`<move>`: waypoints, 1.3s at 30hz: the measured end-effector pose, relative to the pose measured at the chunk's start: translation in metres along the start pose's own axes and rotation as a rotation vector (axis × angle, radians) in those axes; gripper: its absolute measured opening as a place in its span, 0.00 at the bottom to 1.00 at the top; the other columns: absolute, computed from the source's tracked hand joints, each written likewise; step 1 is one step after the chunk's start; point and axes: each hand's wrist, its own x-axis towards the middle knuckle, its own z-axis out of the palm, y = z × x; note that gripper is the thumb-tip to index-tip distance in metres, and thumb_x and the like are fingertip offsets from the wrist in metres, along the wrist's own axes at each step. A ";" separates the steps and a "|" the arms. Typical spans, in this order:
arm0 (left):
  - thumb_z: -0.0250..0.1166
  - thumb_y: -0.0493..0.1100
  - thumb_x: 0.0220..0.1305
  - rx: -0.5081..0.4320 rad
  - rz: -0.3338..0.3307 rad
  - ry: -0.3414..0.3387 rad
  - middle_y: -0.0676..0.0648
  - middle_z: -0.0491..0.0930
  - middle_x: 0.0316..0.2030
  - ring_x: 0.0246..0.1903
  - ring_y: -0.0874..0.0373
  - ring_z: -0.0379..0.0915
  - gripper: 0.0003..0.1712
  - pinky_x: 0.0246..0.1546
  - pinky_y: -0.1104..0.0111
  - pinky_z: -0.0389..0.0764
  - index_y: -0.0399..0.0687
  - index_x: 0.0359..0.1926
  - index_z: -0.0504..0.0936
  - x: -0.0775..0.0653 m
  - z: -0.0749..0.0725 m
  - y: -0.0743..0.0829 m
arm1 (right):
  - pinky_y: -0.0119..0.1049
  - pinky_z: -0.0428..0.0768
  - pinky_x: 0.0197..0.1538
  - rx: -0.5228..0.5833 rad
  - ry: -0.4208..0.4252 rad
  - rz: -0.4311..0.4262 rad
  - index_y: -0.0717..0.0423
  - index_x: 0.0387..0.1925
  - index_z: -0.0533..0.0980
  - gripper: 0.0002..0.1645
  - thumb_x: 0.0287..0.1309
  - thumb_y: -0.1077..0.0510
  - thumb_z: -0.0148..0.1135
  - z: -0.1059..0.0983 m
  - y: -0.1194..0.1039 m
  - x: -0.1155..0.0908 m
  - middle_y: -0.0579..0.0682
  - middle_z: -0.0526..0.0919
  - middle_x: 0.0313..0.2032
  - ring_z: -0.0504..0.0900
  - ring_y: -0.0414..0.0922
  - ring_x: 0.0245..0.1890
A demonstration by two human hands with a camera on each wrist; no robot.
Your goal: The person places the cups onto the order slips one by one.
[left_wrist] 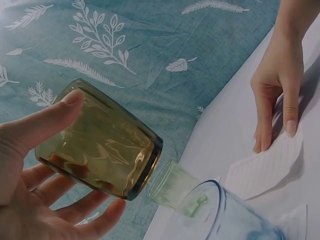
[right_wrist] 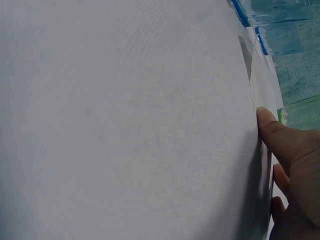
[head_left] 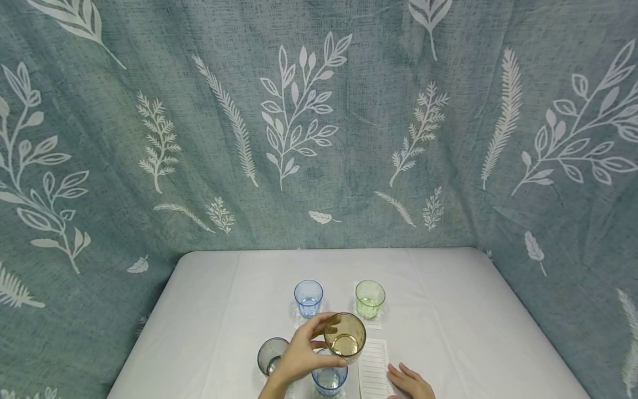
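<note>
My left hand [head_left: 311, 353] grips an amber glass [head_left: 345, 337] in the air, with its thumb on one side and fingers on the other. In the left wrist view that glass [left_wrist: 97, 142] is tilted. Below it a blue glass [head_left: 330, 379] stands on the table, partly hidden by the hand. My right hand [head_left: 411, 382] is at the right edge of a white lined paper [head_left: 372, 368]. The left wrist view shows the right hand's [left_wrist: 280, 85] thumb and fingers spread along that paper's [left_wrist: 262, 170] edge, touching it.
A smoky grey glass [head_left: 271, 354] stands left of my left hand, partly covered. Farther back are another blue glass [head_left: 308, 298] and a green glass [head_left: 370, 299], with papers under them. A white cloth covers the table [head_left: 458, 310]; leaf-patterned curtains [head_left: 349, 210] hang behind and at both sides.
</note>
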 end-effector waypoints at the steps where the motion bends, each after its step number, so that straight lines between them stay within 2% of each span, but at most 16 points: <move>1: 0.76 0.34 0.42 -0.001 -0.006 0.001 0.37 0.74 0.57 0.54 0.38 0.71 0.41 0.46 0.65 0.80 0.40 0.59 0.69 0.000 0.001 -0.001 | 0.41 0.82 0.42 0.004 0.012 -0.009 0.58 0.40 0.84 0.22 0.42 0.50 0.72 0.001 0.001 0.000 0.46 0.84 0.47 0.81 0.54 0.45; 8: 0.76 0.33 0.42 -0.045 -0.009 -0.020 0.35 0.73 0.57 0.54 0.36 0.70 0.41 0.46 0.61 0.81 0.38 0.60 0.69 -0.001 0.011 -0.006 | 0.40 0.82 0.39 0.025 0.115 -0.097 0.56 0.39 0.85 0.24 0.33 0.52 0.76 0.006 0.008 -0.002 0.43 0.83 0.46 0.82 0.48 0.44; 10: 0.76 0.32 0.42 -0.044 -0.010 -0.020 0.35 0.73 0.57 0.54 0.36 0.70 0.42 0.46 0.61 0.81 0.37 0.60 0.68 -0.002 0.013 -0.008 | 0.33 0.81 0.41 0.035 0.155 -0.133 0.53 0.39 0.85 0.26 0.30 0.52 0.77 0.008 0.012 -0.001 0.42 0.83 0.46 0.82 0.46 0.44; 12: 0.75 0.31 0.42 -0.050 -0.010 -0.019 0.35 0.72 0.57 0.55 0.37 0.70 0.42 0.46 0.61 0.80 0.37 0.60 0.68 -0.002 0.015 -0.010 | 0.30 0.80 0.42 0.037 0.172 -0.144 0.52 0.40 0.85 0.28 0.28 0.52 0.77 0.009 0.014 -0.001 0.42 0.84 0.45 0.82 0.46 0.43; 15: 0.75 0.30 0.42 -0.063 -0.013 -0.015 0.35 0.73 0.57 0.54 0.36 0.70 0.42 0.47 0.58 0.80 0.37 0.60 0.68 -0.003 0.019 -0.014 | 0.30 0.80 0.42 0.036 0.158 -0.129 0.53 0.39 0.85 0.27 0.29 0.52 0.77 0.008 0.012 -0.001 0.42 0.84 0.45 0.82 0.48 0.43; 18: 0.75 0.31 0.42 -0.077 -0.025 -0.011 0.35 0.73 0.56 0.53 0.36 0.70 0.42 0.48 0.58 0.80 0.36 0.60 0.68 -0.004 0.024 -0.018 | 0.40 0.82 0.38 0.022 0.118 -0.087 0.56 0.39 0.85 0.25 0.32 0.51 0.76 0.006 0.007 -0.001 0.43 0.84 0.45 0.82 0.50 0.43; 22: 0.75 0.32 0.43 -0.083 -0.046 -0.013 0.35 0.73 0.57 0.54 0.36 0.70 0.42 0.49 0.57 0.80 0.37 0.61 0.67 -0.005 0.029 -0.025 | 0.39 0.82 0.38 0.018 0.116 -0.079 0.56 0.38 0.85 0.25 0.31 0.51 0.76 0.006 0.007 0.000 0.42 0.84 0.45 0.82 0.49 0.43; 27: 0.75 0.33 0.44 -0.096 -0.052 -0.021 0.35 0.72 0.57 0.55 0.34 0.68 0.42 0.50 0.53 0.78 0.39 0.61 0.67 -0.003 0.034 -0.029 | 0.39 0.82 0.38 0.027 0.143 -0.120 0.54 0.39 0.85 0.26 0.30 0.51 0.77 0.007 0.011 0.000 0.40 0.83 0.46 0.82 0.47 0.44; 32: 0.75 0.32 0.43 -0.093 -0.044 -0.020 0.35 0.72 0.58 0.56 0.36 0.69 0.42 0.50 0.59 0.79 0.39 0.61 0.67 -0.003 0.041 -0.030 | 0.39 0.82 0.37 0.021 0.155 -0.164 0.54 0.39 0.85 0.28 0.28 0.51 0.77 0.007 0.012 0.000 0.40 0.83 0.46 0.82 0.46 0.44; 35: 0.75 0.30 0.42 -0.102 -0.044 -0.013 0.36 0.73 0.57 0.55 0.37 0.70 0.42 0.48 0.63 0.80 0.40 0.60 0.68 -0.003 0.045 -0.029 | 0.39 0.82 0.38 0.015 0.136 -0.130 0.54 0.39 0.85 0.26 0.31 0.50 0.77 0.007 0.011 0.000 0.40 0.83 0.46 0.82 0.47 0.44; 39: 0.74 0.29 0.42 -0.114 -0.049 -0.013 0.36 0.72 0.57 0.55 0.38 0.70 0.42 0.49 0.60 0.80 0.39 0.60 0.67 -0.003 0.052 -0.030 | 0.39 0.82 0.38 0.011 0.090 -0.072 0.51 0.40 0.85 0.24 0.35 0.49 0.75 0.005 0.010 0.000 0.36 0.80 0.49 0.82 0.47 0.44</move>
